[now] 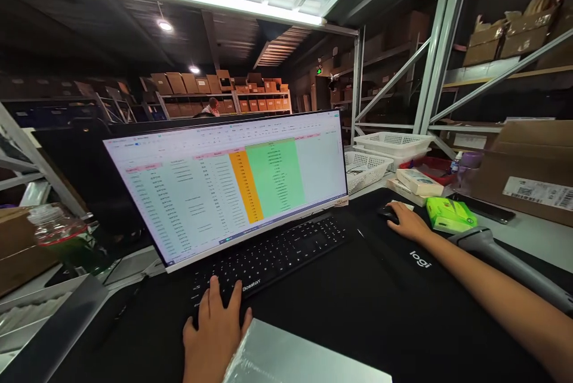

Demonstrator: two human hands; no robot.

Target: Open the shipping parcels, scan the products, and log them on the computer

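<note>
My left hand (pixel 215 323) rests with fingers spread on the left end of a black keyboard (pixel 293 252). On the right, my right hand (pixel 407 222) is curled over a dark computer mouse (pixel 385 213), which is mostly hidden under the fingers. A monitor (pixel 210 198) behind the keyboard shows a spreadsheet with orange and green columns. Beside my left wrist, a flat silvery-grey object (pixel 308 356) covers part of the black desk mat (pixel 331 305); its lower part is cut off by the frame.
Near my right forearm lie a grey handheld scanner (pixel 505 258), a bright green packet (pixel 450 214) and a phone (pixel 487 210). White baskets (pixel 394 144) and a cardboard box (pixel 532 156) stand behind. A bottle (pixel 65 237) is at left. A person (pixel 212 107) is far back.
</note>
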